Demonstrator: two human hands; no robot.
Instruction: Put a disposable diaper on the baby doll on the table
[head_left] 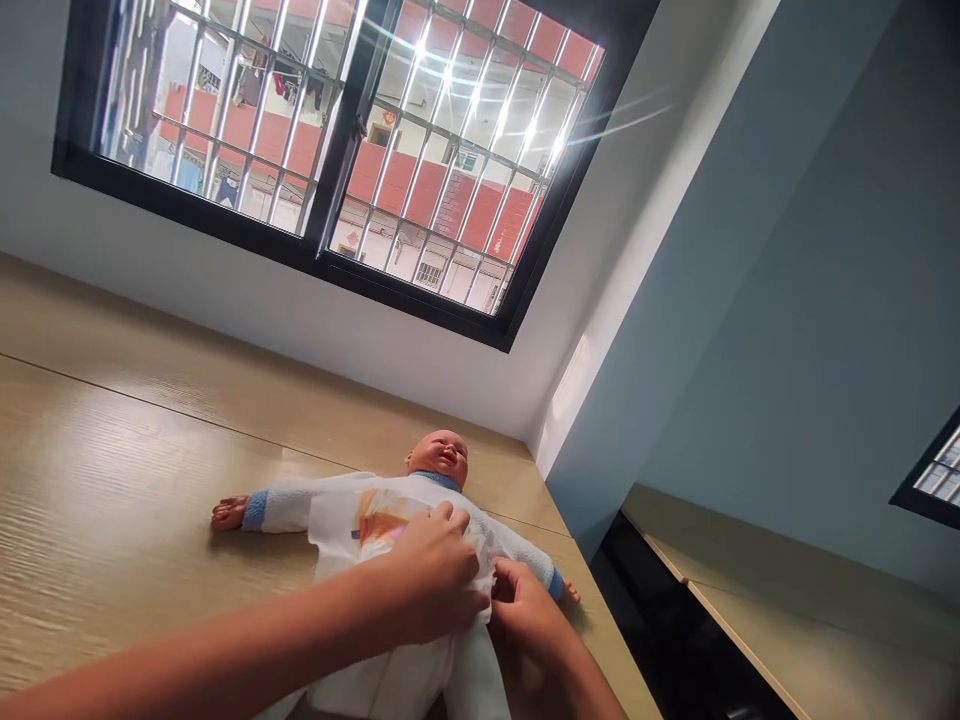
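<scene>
A baby doll (441, 458) lies on its back on the wooden table, arms spread, in a white fleecy outfit with blue collar and cuffs. Over its front lies a white diaper (336, 528) with an orange printed patch. My left hand (439, 570) reaches across the doll's middle, its fingers curled on the diaper. Beside it, at the doll's side, my right hand (521, 605) pinches the diaper's edge between thumb and bent fingers. The two hands are close together. My forearms hide part of the doll's lower body.
The wooden table (112, 450) runs along the wall beneath a barred window (315, 250). To the right, past a dark gap, stands another wooden surface (787, 600). A wall corner rises behind the doll's head.
</scene>
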